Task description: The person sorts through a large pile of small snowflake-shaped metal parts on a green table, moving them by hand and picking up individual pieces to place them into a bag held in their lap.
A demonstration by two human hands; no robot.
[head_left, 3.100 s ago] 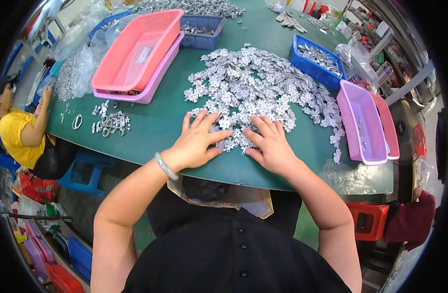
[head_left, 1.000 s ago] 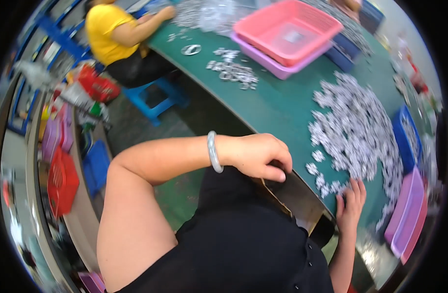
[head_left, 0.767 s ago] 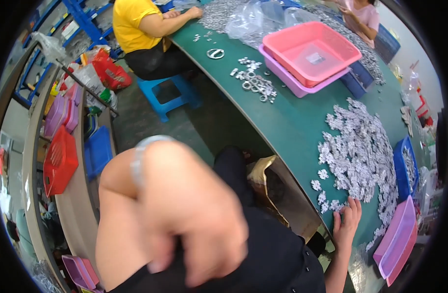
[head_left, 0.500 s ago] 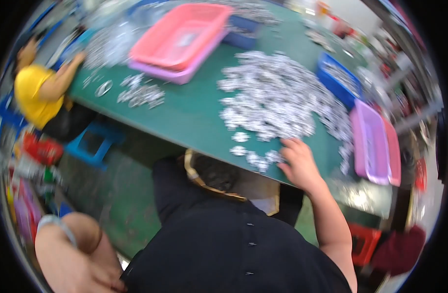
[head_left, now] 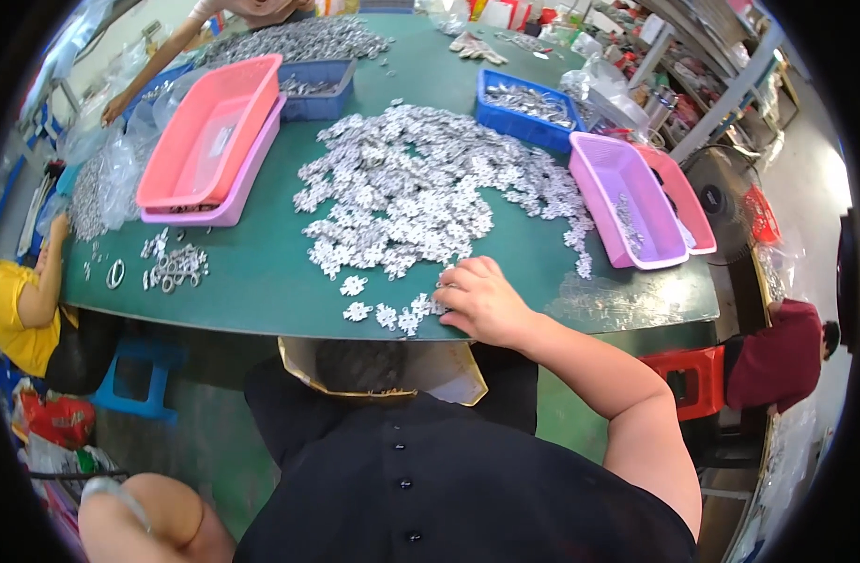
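Observation:
My right hand (head_left: 487, 302) reaches over the table's near edge, fingers bent and apart. Its fingertips touch small silvery flower-shaped metal pieces, partly covering them. Just left of it, a short row of the same pieces (head_left: 386, 316) lies near the edge. Beyond spreads a large heap of them (head_left: 402, 188), trailing off to the right. At the lower left, my left hand (head_left: 111, 530) is down beside me, blurred, below a pale band at the wrist; its fingers are hidden.
Stacked pink and purple trays (head_left: 253, 169) stand left of the heap; a purple tray (head_left: 669, 255) is at right. Blue bins (head_left: 514, 129) sit behind. Metal rings (head_left: 175, 269) lie at left. An open box (head_left: 449, 380) is below the edge. Other people sit around the green table (head_left: 251, 291).
The view has turned, moving the table's contents leftward in the picture, and the blur has eased. My right hand stays at the small pieces by the edge. My left hand shows less.

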